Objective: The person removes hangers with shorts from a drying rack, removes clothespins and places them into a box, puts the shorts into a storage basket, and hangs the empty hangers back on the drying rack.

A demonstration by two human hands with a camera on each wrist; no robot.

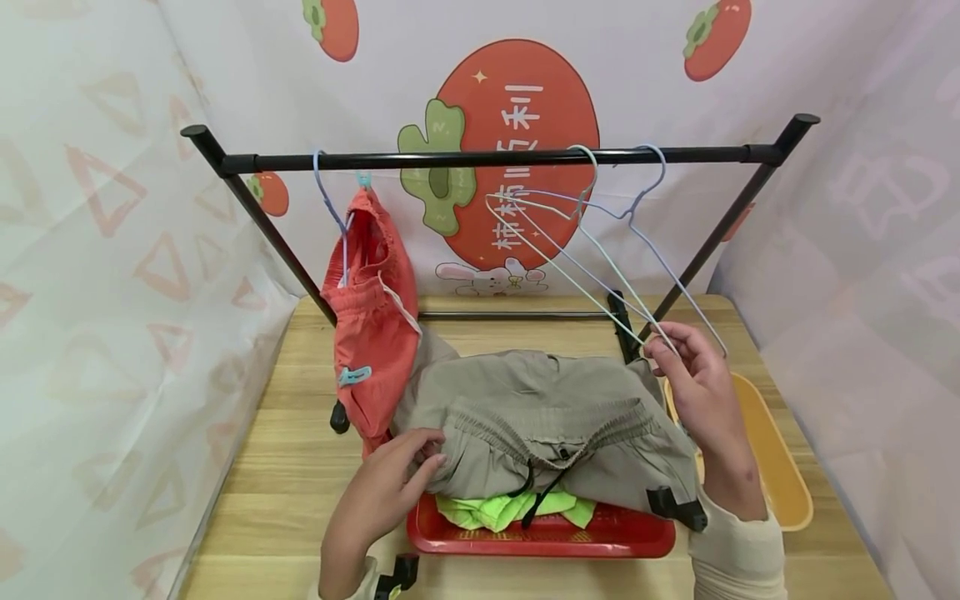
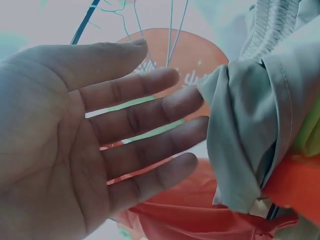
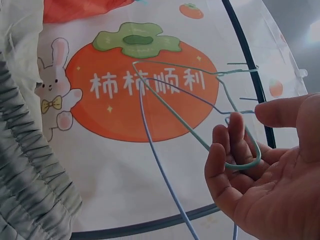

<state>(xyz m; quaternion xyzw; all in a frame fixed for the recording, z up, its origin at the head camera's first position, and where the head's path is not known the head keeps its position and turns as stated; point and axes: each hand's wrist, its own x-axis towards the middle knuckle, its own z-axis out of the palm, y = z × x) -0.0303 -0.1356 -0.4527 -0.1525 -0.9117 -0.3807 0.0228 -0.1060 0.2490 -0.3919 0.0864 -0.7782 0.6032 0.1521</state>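
My right hand (image 1: 697, 383) grips the lower corner of a mint-green clothes hanger (image 3: 250, 165), its fingers curled round the wire. The hanger's hook stays over the rack's black bar (image 1: 480, 160). Beside it hangs a bare blue hanger (image 1: 663, 171). Grey drawstring pants (image 1: 525, 379) lie bunched over a red basket (image 1: 540, 547), elastic waistband towards me. At their left edge is my left hand (image 1: 382, 487); the left wrist view shows its fingers (image 2: 165, 102) loosely extended, fingertips right at the grey cloth, holding nothing.
Red pants (image 1: 375, 333) hang at the rack's left on a blue-purple hanger (image 1: 328, 200). Bright yellow-green cloth (image 1: 495, 512) shows in the red basket below the grey pants. A yellow basket (image 1: 783, 475) stands at the right on the wooden table (image 1: 270, 500).
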